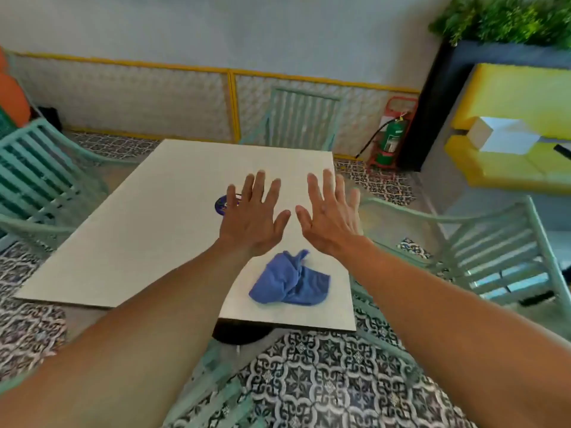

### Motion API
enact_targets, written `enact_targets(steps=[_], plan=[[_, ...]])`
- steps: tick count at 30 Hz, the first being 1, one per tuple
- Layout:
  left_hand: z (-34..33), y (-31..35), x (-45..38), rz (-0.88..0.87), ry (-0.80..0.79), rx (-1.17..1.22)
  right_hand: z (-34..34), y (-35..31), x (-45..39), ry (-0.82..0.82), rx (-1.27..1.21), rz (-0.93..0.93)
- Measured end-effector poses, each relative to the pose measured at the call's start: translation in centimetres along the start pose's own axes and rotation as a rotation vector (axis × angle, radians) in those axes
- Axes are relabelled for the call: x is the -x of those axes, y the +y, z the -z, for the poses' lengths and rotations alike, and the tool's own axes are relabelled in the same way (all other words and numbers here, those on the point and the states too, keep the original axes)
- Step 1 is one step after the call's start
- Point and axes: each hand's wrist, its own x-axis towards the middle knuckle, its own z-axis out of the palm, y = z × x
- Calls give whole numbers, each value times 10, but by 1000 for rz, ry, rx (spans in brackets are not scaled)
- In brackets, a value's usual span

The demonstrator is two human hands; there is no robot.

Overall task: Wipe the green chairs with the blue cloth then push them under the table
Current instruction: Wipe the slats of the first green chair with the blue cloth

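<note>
Blue cloth [290, 281] lies crumpled on the tabletop [148, 230] at six o'clock from both hands, between the wrists; left hand [251, 211] and right hand [329, 214] hover spread, empty, about equally near.

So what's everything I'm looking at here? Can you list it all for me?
table: one, cream top, centre
blue cloth: one, crumpled, on the table near its front edge
round sticker: one, dark purple, on the table, partly behind the left hand
green chairs: four, mint green; left, far side, right, and one at the near side, mostly hidden
fire extinguisher: one, green in a red stand, by the wall
bench: one, yellow, at right
box: one, white, on the bench
planter: one, dark, green foliage, top right
floor: patterned tiles
left hand: open, fingers spread, above the table
right hand: open, fingers spread, above the table
</note>
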Motion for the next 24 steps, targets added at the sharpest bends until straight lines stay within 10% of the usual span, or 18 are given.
enact_targets(steps=[8,12,18,24], plan=[[-143,2,47,72,-415,12,-135,6,44,-360,-187,3],[-174,28,76,242,-251,201,-182,2,77,-529,-395,-37],[-152,48,107,1030,151,1452,-160,-39,111,-434,-1158,-329],[-116,18,154,1152,327,2061,-139,-96,131,-321,-1359,-273]])
